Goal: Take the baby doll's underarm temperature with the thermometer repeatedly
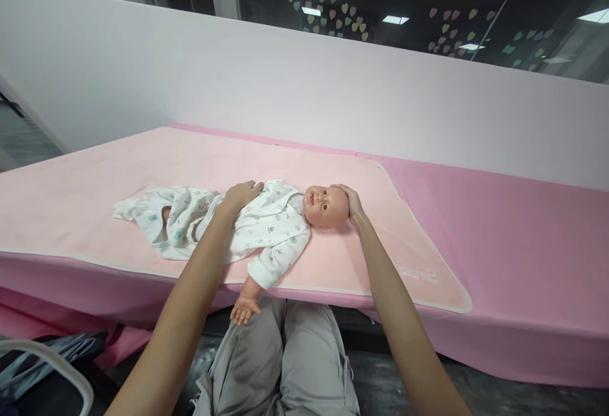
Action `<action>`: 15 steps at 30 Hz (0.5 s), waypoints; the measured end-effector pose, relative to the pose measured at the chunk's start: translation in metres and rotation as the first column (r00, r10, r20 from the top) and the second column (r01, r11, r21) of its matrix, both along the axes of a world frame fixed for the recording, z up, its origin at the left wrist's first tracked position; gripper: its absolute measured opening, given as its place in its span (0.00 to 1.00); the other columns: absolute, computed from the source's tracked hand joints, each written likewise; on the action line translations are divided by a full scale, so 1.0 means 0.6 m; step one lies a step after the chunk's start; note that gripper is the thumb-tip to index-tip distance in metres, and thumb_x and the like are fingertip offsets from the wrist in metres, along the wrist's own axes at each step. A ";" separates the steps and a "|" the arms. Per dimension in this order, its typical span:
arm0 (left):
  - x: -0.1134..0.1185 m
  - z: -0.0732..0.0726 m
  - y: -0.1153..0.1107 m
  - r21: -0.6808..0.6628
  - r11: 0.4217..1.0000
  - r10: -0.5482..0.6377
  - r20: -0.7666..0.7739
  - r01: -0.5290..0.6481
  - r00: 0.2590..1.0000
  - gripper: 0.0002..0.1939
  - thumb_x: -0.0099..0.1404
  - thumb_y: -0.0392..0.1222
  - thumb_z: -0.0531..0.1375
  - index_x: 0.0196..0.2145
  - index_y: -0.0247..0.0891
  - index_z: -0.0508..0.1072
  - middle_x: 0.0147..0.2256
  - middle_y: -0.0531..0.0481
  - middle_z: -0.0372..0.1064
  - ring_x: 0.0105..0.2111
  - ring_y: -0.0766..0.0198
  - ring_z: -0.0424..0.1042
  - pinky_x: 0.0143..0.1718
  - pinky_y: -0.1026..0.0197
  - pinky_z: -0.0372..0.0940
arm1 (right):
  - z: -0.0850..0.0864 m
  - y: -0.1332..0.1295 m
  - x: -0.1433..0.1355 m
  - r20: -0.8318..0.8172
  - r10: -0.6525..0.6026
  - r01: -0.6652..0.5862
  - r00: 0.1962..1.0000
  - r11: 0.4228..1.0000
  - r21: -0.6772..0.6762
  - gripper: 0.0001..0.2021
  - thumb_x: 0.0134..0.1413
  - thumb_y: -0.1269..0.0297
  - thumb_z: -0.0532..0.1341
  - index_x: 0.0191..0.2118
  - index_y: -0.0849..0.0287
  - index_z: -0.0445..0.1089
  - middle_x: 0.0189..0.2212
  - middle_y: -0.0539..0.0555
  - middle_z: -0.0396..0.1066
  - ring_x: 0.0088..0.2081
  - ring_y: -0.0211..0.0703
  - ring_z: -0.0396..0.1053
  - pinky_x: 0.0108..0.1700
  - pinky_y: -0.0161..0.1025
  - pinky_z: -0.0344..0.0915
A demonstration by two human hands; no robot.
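Observation:
A baby doll (326, 207) lies face up, its head to the right and its legs to the left. It wears a white printed outfit (266, 226), and one arm hangs over the near edge. My left hand (243, 194) rests on the doll's torso, fingers spread flat over the cloth. Against the top of the doll's head lies my right hand (351, 200), its fingers stretched along the scalp. Neither hand is closed round anything.
Beneath the doll is a light pink mat (380, 257) on a pink-covered table (523, 257). A white wall panel (304, 92) stands behind it, below dark glass. A curved white rail (61, 365) is at the lower left.

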State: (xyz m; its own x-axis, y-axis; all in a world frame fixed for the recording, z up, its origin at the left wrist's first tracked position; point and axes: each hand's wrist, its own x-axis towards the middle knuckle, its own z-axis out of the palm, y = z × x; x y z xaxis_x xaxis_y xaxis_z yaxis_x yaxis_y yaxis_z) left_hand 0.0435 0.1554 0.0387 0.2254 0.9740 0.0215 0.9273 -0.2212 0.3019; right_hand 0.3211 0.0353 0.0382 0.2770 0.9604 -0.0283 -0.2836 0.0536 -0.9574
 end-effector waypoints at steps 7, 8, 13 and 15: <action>0.001 0.002 -0.002 0.001 1.000 -0.007 -0.004 0.007 1.000 0.29 0.63 0.57 0.39 0.45 0.38 0.70 0.47 0.38 0.69 0.46 0.47 0.68 0.42 0.54 0.61 | 0.007 -0.008 0.000 0.014 0.028 -0.027 1.000 0.999 -0.032 0.13 0.41 0.53 0.62 0.24 0.58 0.70 0.25 0.51 0.74 0.32 0.44 0.72 0.40 0.41 0.68; 0.001 0.002 -0.002 0.000 1.000 -0.008 -0.006 0.008 1.000 0.29 0.63 0.57 0.39 0.45 0.38 0.70 0.47 0.38 0.69 0.45 0.47 0.68 0.42 0.54 0.61 | 0.007 -0.007 0.000 0.015 0.013 -0.013 1.000 1.000 -0.022 0.12 0.41 0.53 0.62 0.24 0.58 0.70 0.25 0.51 0.74 0.32 0.44 0.72 0.40 0.41 0.68; 0.000 0.003 -0.003 -0.001 1.000 -0.014 0.000 0.014 1.000 0.29 0.63 0.56 0.39 0.45 0.37 0.69 0.47 0.37 0.69 0.45 0.47 0.68 0.42 0.53 0.61 | -0.002 0.000 0.004 -0.035 0.034 -0.034 0.999 0.999 -0.014 0.12 0.41 0.54 0.62 0.25 0.58 0.69 0.26 0.51 0.74 0.32 0.44 0.71 0.40 0.42 0.68; 0.000 0.002 -0.002 0.000 1.000 -0.014 0.000 0.014 1.000 0.28 0.63 0.56 0.39 0.45 0.37 0.69 0.47 0.38 0.69 0.46 0.46 0.68 0.42 0.53 0.61 | -0.005 0.002 0.006 -0.067 0.065 -0.068 0.996 0.997 -0.033 0.12 0.40 0.53 0.62 0.26 0.58 0.69 0.27 0.51 0.75 0.33 0.45 0.72 0.40 0.43 0.69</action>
